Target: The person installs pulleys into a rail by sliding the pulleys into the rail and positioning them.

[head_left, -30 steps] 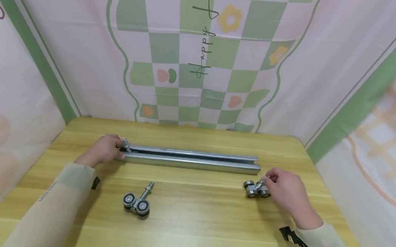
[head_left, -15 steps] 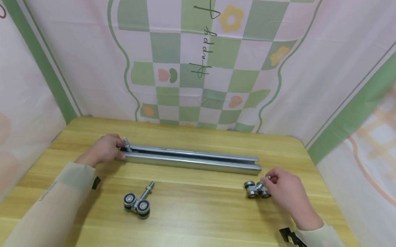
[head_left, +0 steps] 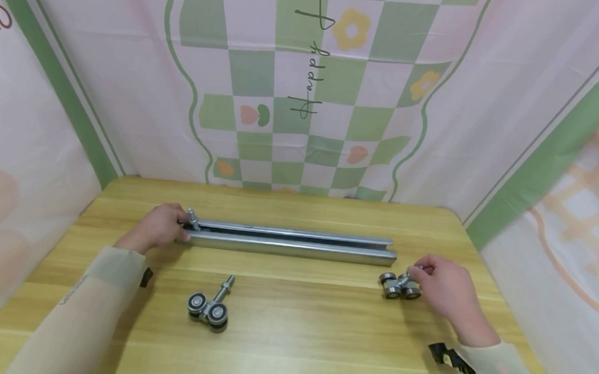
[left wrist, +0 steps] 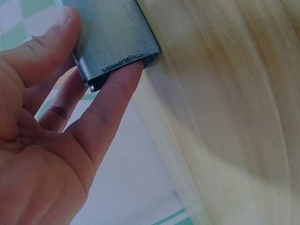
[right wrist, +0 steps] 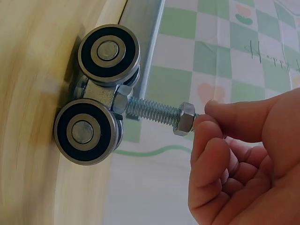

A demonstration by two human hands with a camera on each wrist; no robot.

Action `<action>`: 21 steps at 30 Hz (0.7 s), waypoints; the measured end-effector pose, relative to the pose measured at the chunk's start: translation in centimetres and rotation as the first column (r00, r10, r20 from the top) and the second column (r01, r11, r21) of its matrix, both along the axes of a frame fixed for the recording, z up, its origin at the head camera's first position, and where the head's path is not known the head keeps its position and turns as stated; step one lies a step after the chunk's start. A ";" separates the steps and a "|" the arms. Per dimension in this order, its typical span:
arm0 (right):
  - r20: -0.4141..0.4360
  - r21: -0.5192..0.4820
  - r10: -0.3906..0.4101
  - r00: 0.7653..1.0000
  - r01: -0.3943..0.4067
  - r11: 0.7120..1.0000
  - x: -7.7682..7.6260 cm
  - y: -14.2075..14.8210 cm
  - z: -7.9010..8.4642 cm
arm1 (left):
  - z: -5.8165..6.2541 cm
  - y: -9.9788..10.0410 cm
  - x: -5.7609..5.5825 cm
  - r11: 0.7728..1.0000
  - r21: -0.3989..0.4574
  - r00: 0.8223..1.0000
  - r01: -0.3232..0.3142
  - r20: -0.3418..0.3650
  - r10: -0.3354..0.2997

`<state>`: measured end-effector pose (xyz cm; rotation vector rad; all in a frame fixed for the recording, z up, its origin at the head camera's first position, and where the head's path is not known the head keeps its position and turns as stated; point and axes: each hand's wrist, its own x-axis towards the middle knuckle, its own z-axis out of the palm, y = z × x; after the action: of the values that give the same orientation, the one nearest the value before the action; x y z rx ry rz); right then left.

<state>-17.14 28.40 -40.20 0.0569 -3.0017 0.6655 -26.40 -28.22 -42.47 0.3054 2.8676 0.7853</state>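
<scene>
A metal channel rail lies across the table with its slot facing up. At its left end my left hand grips the rail, thumb on the near side and one finger at the end opening, as the left wrist view shows on the rail. A threaded bolt stands up from the slot beside those fingers. Off the rail's right end my right hand pinches the bolt tip of a roller trolley. In the right wrist view the trolley shows its wheels, threaded bolt and nut.
Another roller trolley lies on the wooden table in front of the rail, its bolt slanting up. Patterned cloth hangs behind the table and on both sides.
My right hand has moved slightly right with the roller trolley, farther from the rail's end. The left hand keeps its grip on the rail.
</scene>
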 end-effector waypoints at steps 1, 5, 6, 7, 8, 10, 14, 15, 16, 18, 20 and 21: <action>-0.001 0.000 -0.002 1.000 0.002 1.000 -0.1 0.2 0.0 | 0.0 0.0 0.0 1.000 0.002 1.000 -0.001 0.003 0.001; -0.009 -0.010 -0.016 1.000 0.016 1.000 -0.6 1.1 -0.1 | 0.1 0.0 0.0 1.000 -0.001 1.000 -0.003 0.007 0.003; -0.013 -0.009 -0.022 1.000 0.022 1.000 -0.7 1.3 -0.1 | 0.1 0.0 0.0 1.000 -0.001 1.000 -0.002 0.008 0.002; -0.017 -0.010 -0.027 1.000 0.027 1.000 -0.8 1.4 -0.2 | 0.0 0.0 0.0 1.000 -0.002 1.000 -0.001 0.008 0.001; -0.018 -0.010 -0.031 0.999 0.030 0.999 -0.9 1.6 -0.2 | 0.0 0.0 0.0 1.000 -0.003 1.000 0.000 0.006 0.000; -0.018 -0.012 -0.041 0.999 0.041 0.999 -1.1 2.0 -0.3 | 0.0 0.0 0.0 1.000 -0.003 1.000 0.002 0.003 -0.002; -0.022 -0.018 -0.051 0.998 0.050 0.999 -1.5 2.7 -0.2 | 0.0 0.0 0.0 1.000 -0.001 1.000 -0.001 -0.001 0.001; -0.030 -0.016 -0.054 0.998 0.054 0.998 -1.7 2.8 -0.2 | 0.0 0.0 0.0 1.000 -0.001 1.000 -0.005 0.001 0.005; -0.039 -0.015 -0.056 0.998 0.056 0.998 -1.8 2.8 -0.2 | 0.0 0.0 0.0 1.000 0.001 1.000 -0.009 0.004 0.009; -0.052 -0.017 -0.059 0.997 0.058 0.998 -2.2 3.0 -0.2 | -0.1 0.0 0.0 1.000 0.001 1.000 -0.015 0.009 0.015; -0.057 -0.023 -0.066 0.996 0.064 0.998 -2.6 3.1 -0.2 | -0.1 0.0 0.0 1.000 0.000 1.000 -0.018 0.015 0.018; -0.063 -0.023 -0.068 0.996 0.067 0.997 -2.8 3.2 -0.2 | -0.1 0.0 0.0 1.000 0.001 1.000 -0.021 0.018 0.021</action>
<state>-19.95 31.60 -40.44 -0.0239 -2.9205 0.6755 -26.40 -28.26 -42.62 0.2674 2.8586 0.7890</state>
